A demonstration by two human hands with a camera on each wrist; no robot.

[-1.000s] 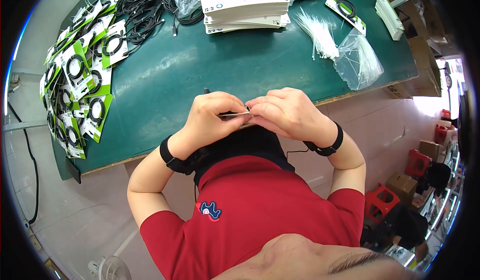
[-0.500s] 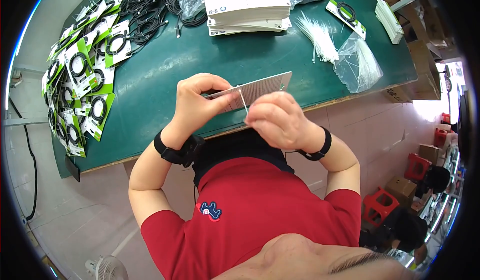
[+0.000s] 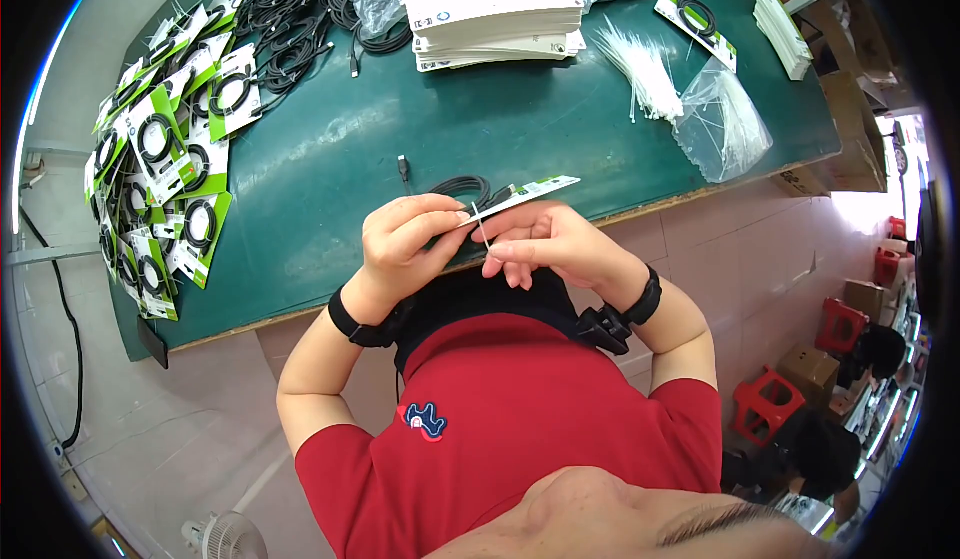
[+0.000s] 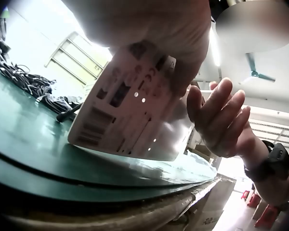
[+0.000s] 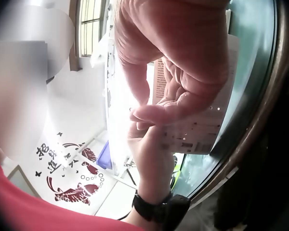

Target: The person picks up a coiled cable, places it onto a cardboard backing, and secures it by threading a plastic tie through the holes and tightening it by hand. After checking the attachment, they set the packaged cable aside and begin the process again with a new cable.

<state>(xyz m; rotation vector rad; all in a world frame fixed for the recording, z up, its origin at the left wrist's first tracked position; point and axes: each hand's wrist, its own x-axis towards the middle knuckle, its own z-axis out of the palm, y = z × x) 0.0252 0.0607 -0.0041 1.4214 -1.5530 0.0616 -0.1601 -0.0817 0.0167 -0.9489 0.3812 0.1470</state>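
Note:
My left hand [image 3: 408,244] pinches a white and green packaging card [image 3: 545,187] by its near end, thumb on one side and fingers on the other. A coiled black cable [image 3: 465,187] lies against the card's far face, its plug sticking out to the left. A thin white cable tie [image 3: 481,227] loops over the card's edge, its tail hanging toward me. My right hand [image 3: 560,244] is just right of the tail, thumb tip close by it and fingers loosely bent. In the left wrist view, printing and small holes show on the card's back [image 4: 130,108].
Finished cards with cables [image 3: 155,139] pile up at the left, beside loose black cables [image 3: 285,29]. A stack of blank cards [image 3: 490,19] stands at the back. White cable ties [image 3: 640,74], a clear bag of ties [image 3: 725,124] and one carded cable [image 3: 697,29] lie right.
The card came up from the table edge with its printed back toward me, then turned so the coiled cable shows. My right hand has pulled at the tie's tail and its fingers have loosened.

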